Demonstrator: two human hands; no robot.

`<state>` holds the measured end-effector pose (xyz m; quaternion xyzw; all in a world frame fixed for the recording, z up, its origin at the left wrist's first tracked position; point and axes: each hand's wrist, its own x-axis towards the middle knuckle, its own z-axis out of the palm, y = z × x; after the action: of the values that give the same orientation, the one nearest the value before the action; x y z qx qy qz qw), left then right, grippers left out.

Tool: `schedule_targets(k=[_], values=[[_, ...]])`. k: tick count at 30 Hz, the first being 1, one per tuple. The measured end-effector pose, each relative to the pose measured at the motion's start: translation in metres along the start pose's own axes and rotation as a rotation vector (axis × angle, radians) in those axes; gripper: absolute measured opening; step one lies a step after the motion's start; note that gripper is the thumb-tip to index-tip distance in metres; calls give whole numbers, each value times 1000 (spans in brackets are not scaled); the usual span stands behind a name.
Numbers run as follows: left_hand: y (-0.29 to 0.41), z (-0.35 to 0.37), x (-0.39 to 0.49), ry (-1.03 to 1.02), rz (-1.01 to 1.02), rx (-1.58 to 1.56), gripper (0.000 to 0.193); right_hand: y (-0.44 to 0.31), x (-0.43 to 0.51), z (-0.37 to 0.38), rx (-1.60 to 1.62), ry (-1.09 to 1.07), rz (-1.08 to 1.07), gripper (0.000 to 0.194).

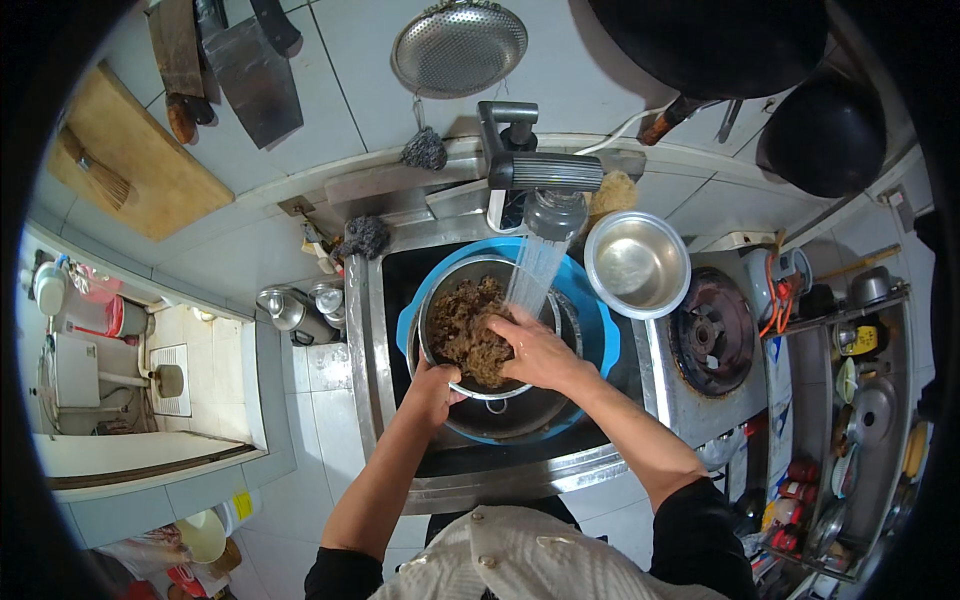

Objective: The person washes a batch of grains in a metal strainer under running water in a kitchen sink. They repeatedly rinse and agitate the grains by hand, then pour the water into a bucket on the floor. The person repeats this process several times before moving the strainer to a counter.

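My left hand [436, 390] grips the near-left rim of a round metal bowl [429, 341], thumb over the edge. A wet, dark brown, crumbly or stringy mass [469, 334] fills much of the bowl; its exact kind cannot be made out. My right hand [541, 351] reaches in from the right, fingers curled around part of this mass. Water streams [537, 274] from the faucet head [556, 214] onto the bowl and my right fingers. Beneath the bowl lies a larger metal pan [517, 420], inside a blue plastic basin [611, 337] in the sink [405, 262].
A bare metal pot [637, 262] stands right of the basin, beside a gas burner [705, 337]. Steel wool [364, 236] sits on the sink's left corner. A perforated strainer [460, 49], cleavers [259, 79] and woks [825, 135] hang on the wall. Kettles [292, 311] stand left.
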<state>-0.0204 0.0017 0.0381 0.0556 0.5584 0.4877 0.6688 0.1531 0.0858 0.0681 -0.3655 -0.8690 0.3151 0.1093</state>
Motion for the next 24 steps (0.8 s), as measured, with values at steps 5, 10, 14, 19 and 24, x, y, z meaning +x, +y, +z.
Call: schedule_targets(k=[5, 10, 14, 19, 24], values=[[-10, 1, 9, -127, -111, 59, 72, 1, 17, 17, -46, 56, 132, 76], [-15, -12, 12, -180, -109, -74, 61, 3, 5, 1, -125, -191, 28, 68], [-18, -18, 8, -141, -73, -76, 58, -4, 10, -40, -42, -161, 112, 52], [-27, -12, 8, -128, -33, -127, 56, 42, 18, -38, -104, 239, -60, 27], [-39, -21, 11, -152, 14, -249, 60, 27, -20, 24, -19, 381, -76, 27]])
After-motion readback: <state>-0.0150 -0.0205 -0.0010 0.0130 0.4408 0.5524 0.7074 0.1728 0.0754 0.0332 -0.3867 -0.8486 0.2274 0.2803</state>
